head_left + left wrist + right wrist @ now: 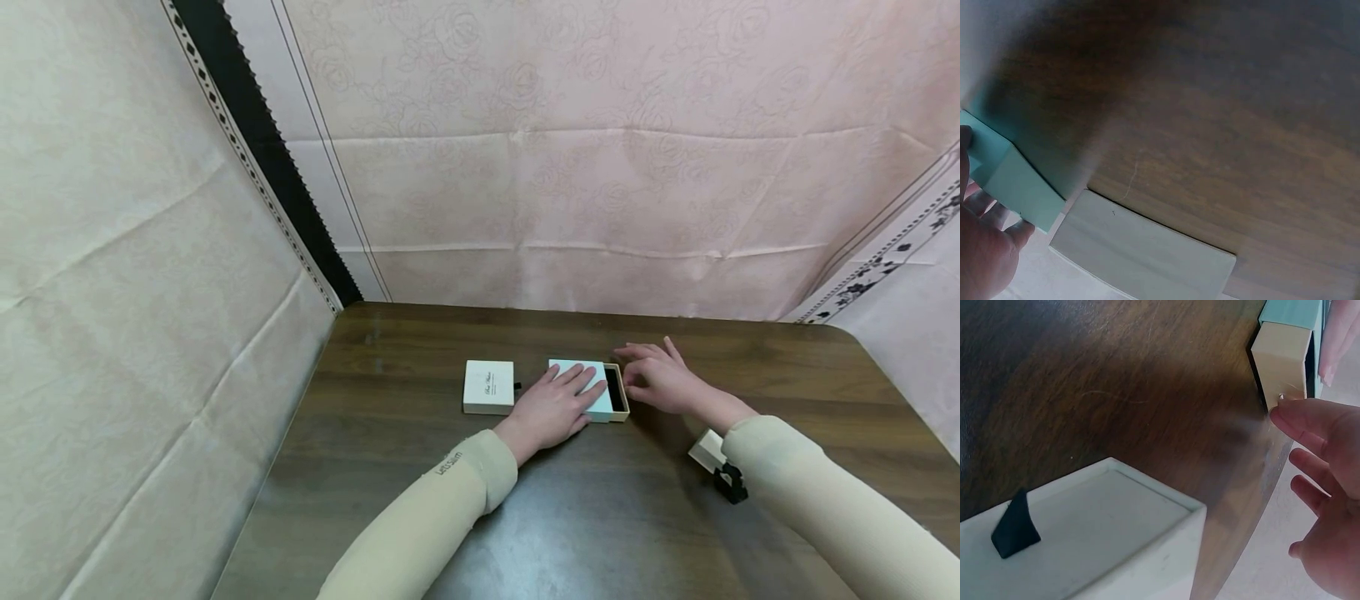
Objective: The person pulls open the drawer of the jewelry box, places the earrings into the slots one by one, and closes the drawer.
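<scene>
Spread flat, the left hand [551,408] lies on top of a pale blue box cover [601,404], its fingers reaching toward the far right. On the right side of that cover a cream drawer [1280,356] with a dark inside is slid partway out. At the drawer's right end sits the right hand [660,379], fingers bent; the thumb and a fingertip meet at the drawer's upper edge in the right wrist view, but I cannot tell whether they pinch it. The blue box is on the far half of a brown wooden table [360,517], just right of the middle.

To its left is a white box [488,385] with small dark lettering on top, too small to read, and a black tab [517,386] at its right side. Nearer and farther right is another white box [707,451], partly covered by the right arm in the head view; a black ribbon [1016,528] stands up from it in the right wrist view. Both shirt sleeves [810,475] are cream. Beyond the table hangs a pale pink cloth [600,100] with a rose pattern.
</scene>
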The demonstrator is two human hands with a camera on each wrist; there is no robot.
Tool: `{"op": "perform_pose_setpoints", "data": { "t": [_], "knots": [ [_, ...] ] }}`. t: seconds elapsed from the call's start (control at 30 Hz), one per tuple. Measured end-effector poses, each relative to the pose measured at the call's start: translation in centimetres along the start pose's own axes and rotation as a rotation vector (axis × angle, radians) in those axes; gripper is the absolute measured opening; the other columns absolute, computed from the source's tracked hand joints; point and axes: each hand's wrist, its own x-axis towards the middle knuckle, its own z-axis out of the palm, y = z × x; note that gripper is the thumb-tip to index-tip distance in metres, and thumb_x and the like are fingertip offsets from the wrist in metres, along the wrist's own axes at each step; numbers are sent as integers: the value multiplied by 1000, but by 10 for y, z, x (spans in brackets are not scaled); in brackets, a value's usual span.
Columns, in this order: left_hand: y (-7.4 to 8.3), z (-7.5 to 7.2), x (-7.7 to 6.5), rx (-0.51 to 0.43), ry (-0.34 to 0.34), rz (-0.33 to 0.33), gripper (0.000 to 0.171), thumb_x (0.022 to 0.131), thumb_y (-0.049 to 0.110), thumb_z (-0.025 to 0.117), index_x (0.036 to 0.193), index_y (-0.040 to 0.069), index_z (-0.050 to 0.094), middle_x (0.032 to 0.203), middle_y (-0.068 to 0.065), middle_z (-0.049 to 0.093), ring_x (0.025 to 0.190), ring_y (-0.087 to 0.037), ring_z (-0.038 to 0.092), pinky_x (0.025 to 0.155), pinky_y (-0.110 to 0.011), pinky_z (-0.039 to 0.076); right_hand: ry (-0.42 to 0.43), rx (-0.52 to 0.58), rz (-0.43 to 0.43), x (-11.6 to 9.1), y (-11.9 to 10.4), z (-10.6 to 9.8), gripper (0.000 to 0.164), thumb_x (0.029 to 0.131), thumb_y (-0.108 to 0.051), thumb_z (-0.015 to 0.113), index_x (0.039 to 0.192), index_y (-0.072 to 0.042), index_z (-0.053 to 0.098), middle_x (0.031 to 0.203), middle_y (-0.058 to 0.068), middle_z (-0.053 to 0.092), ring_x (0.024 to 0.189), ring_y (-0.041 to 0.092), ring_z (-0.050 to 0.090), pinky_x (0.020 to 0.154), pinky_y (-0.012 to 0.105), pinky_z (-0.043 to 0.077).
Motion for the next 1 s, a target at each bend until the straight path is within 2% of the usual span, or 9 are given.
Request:
{"op": "perform_pose_setpoints", "data": {
  "t": [1.0],
  "knots": [
    [-1, 2, 0, -12, -6, 13, 61, 115, 46, 46, 170, 26, 32, 175, -2, 32, 162, -20, 29, 130, -42, 29, -5, 60, -5, 7, -5, 5, 28, 94, -6, 76, 75, -24, 67, 146, 26, 62, 143, 54, 46, 113, 88, 15]
  ]
}}
